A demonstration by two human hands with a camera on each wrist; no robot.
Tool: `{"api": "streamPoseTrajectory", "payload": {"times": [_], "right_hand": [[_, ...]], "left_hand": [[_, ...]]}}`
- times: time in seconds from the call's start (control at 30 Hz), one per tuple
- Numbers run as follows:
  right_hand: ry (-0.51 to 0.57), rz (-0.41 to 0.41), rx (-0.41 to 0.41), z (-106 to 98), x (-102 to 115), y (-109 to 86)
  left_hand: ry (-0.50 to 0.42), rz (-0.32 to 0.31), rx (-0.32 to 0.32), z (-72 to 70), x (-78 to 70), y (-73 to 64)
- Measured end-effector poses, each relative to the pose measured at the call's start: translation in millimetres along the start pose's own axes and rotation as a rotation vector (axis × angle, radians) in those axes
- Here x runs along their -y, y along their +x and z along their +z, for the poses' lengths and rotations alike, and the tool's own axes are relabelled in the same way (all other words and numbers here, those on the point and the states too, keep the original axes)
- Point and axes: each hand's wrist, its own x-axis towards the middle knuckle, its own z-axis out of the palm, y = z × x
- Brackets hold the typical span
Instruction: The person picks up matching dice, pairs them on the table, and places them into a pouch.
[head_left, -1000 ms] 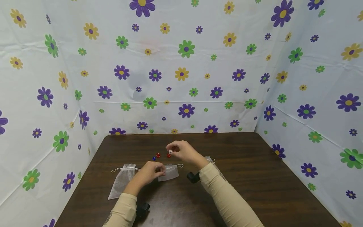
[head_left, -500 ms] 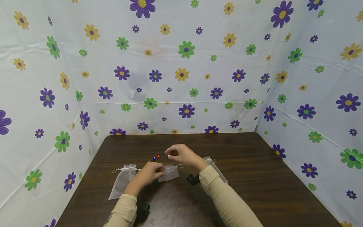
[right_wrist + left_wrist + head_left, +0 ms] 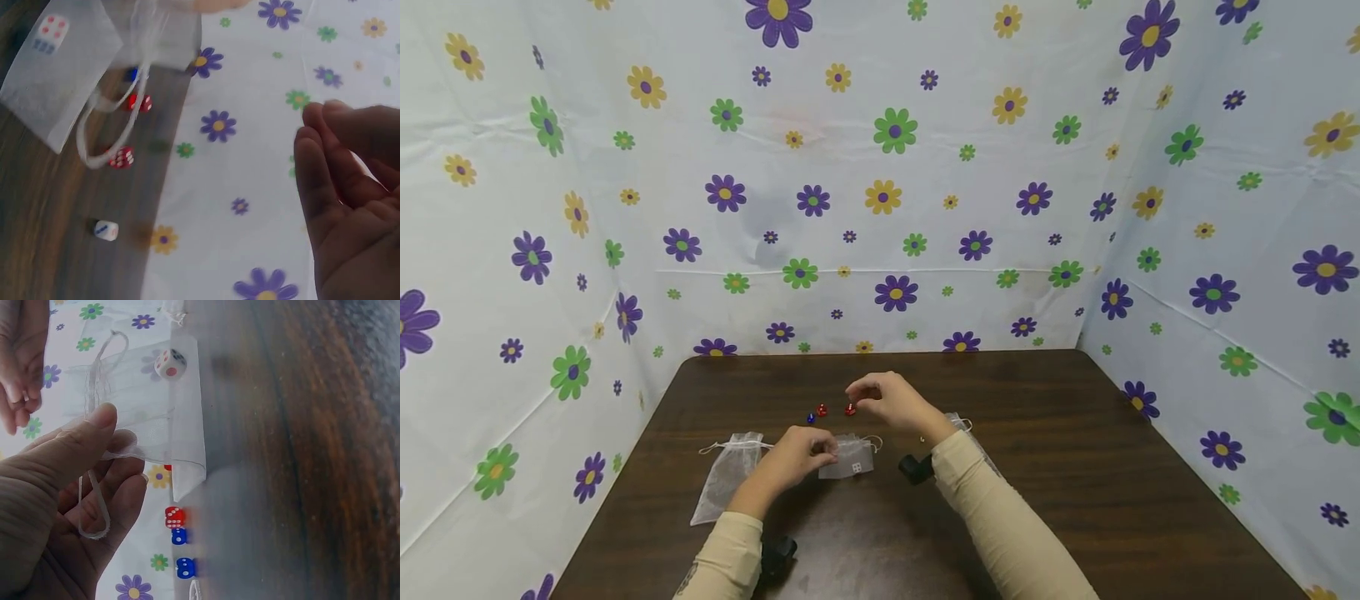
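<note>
My left hand (image 3: 801, 454) pinches the rim of a sheer white drawstring pouch (image 3: 140, 400) between thumb and fingers, its cord loop hanging beside them. Low in the pouch shows a white die (image 3: 170, 364) with coloured dots, also visible in the head view. To the upper right of the pouch, my right hand (image 3: 891, 402) hovers with thumb and fingertips loosely curved together and nothing between them. Behind the pouch lie a red die (image 3: 822, 410) and a blue die (image 3: 811, 418). Another red die (image 3: 850, 409) is just below the right fingertips in the head view.
A second sheer pouch (image 3: 726, 483) lies flat on the dark wooden table (image 3: 1075, 483) at left. A third pouch (image 3: 976, 448) is partly hidden by the right forearm. Another white die (image 3: 106, 230) sits on the table. Flower-printed cloth (image 3: 880, 242) stands around the table.
The white die left the right hand's pinch and now shows inside the pouch. The right hand has risen slightly, uncovering a red die. The left hand keeps its place.
</note>
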Motion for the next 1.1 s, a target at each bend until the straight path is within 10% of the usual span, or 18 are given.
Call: {"api": "streamPoseTrajectory", "payload": {"times": [0.63, 1.1], "right_hand": [[0.210, 0.238, -0.171, 10, -73, 27.1], [0.135, 0.334, -0.154, 29, -115, 31.2]], "left_hand": [[0.005, 0.007, -0.048, -0.1, 4.8, -5.6], [0.028, 0.021, -0.050, -0.7, 9.2, -7.9]]}}
